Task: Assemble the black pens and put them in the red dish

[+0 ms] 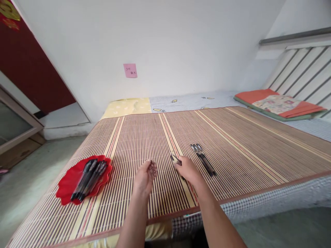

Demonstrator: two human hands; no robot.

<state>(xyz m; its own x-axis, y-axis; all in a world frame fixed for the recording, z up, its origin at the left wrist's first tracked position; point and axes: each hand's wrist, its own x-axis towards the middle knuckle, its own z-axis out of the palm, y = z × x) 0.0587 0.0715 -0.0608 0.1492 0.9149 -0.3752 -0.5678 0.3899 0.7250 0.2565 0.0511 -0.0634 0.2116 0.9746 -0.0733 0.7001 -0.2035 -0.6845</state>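
Note:
My right hand (188,169) rests low on the striped bamboo mat (144,137), its fingers closed around a black pen (175,159) whose tip sticks out to the upper left. Just to its right lie two or three more black pens (203,159) side by side on the mat. My left hand (145,175) hovers beside the right one, palm turned inward, fingers loosely curled and apart, holding nothing. At the left, a red scalloped plate (67,186) carries several black pens (89,175).
The mat covers a bed against a white wall with a pink sticky note (130,70). A folded orange and floral cushion (278,104) lies at the far right corner. A dark red door (28,69) and grey floor are to the left.

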